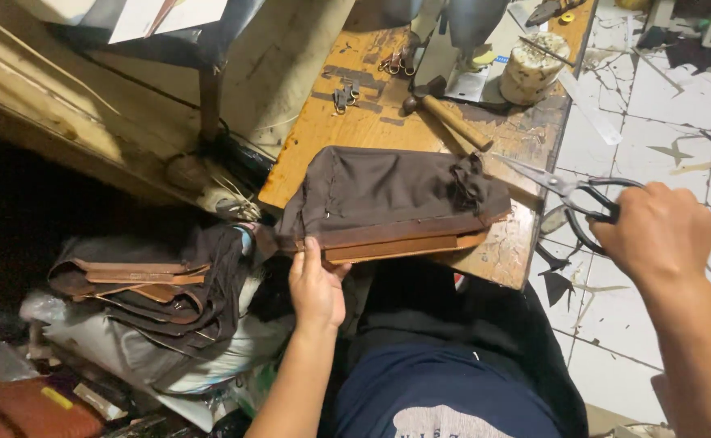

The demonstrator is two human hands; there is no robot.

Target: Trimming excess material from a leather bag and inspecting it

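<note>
**Dark brown fabric piece held at the desk edge, scissors in the other hand**

The dark brown fabric piece [388,191], with tan leather strips along its near edge, lies flat on the wooden desk [347,122], its trimmed edge overhanging toward the person. The left hand [316,288] grips that near edge at its left end, thumb on top and fingers curled beneath. The right hand [656,231] is closed through the black loops of a pair of scissors [566,191], whose blades point toward the right end of the fabric, tips just beside its bunched corner. Beyond the fabric, between the two hands, a wooden-handled hammer [449,118] rests on the desk, with a pale round spool [534,69] farther away. Left of the left hand, a stack of similar brown pieces [161,288] lies on a bundle below desk level. Under the right hand is tiled floor [664,113] littered with dark scraps.
</note>
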